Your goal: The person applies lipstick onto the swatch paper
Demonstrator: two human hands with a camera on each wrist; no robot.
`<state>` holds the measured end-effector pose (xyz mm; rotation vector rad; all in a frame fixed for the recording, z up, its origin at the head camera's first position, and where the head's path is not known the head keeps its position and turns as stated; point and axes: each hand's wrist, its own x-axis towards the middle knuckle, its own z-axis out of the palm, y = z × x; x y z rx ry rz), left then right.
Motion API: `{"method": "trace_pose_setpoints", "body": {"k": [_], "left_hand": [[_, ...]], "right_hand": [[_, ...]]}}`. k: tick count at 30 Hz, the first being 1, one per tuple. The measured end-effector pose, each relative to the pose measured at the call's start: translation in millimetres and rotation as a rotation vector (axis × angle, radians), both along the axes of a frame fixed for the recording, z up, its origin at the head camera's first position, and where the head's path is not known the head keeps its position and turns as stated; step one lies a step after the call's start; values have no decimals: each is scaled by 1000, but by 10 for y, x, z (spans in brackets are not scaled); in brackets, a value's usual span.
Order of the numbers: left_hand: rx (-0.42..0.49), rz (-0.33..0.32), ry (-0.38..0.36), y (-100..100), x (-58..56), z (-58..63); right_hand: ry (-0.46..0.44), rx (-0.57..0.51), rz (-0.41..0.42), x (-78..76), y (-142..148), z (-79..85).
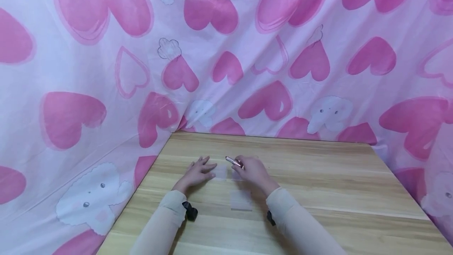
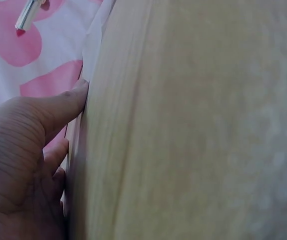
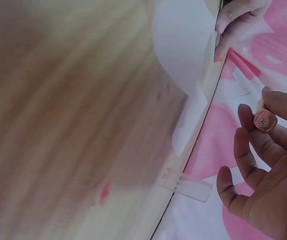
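Note:
My right hand (image 1: pixel 251 170) pinches a lipstick (image 1: pixel 233 162) between thumb and fingers. Its silvery tube and red tip (image 2: pixel 20 33) show in the left wrist view, while the right wrist view looks at its round end. My left hand (image 1: pixel 198 172) lies on the table with fingers spread, the thumb (image 2: pixel 71 102) right at the edge of a thin white sheet (image 1: pixel 220 171). Another pale sheet (image 1: pixel 242 200) lies nearer my body, between the forearms. In the right wrist view, a small clear cap (image 3: pixel 188 187) stands by the right hand.
The wood-grain table (image 1: pixel 318 184) backs onto a pink and white heart-print cloth (image 1: pixel 226 66), which also hangs along both sides. A small red mark (image 3: pixel 105 192) shows near the clear cap. Dark wrist cameras (image 1: pixel 191 211) sit below both cuffs.

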<state>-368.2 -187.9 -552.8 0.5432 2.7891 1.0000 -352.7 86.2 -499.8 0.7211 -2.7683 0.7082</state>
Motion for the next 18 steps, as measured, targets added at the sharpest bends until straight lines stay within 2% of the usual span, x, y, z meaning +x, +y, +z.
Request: {"method": "trace_pose_setpoints", "body": {"k": [4,9,13,18], "left_hand": [[6,-18,-20,-13,-2,-9],[22,-2,-34,-37,-6,-8],[22,1,-21,-39,-10,-23],[24,0,-18,-43,-14,-32]], "right_hand": [[9,30,-35,-48,-54,23],[-26,88,-38,-110,-117,48],[-19,147,-50,-179,-136,28],[-21,137,-77,-217,-144,2]]}}
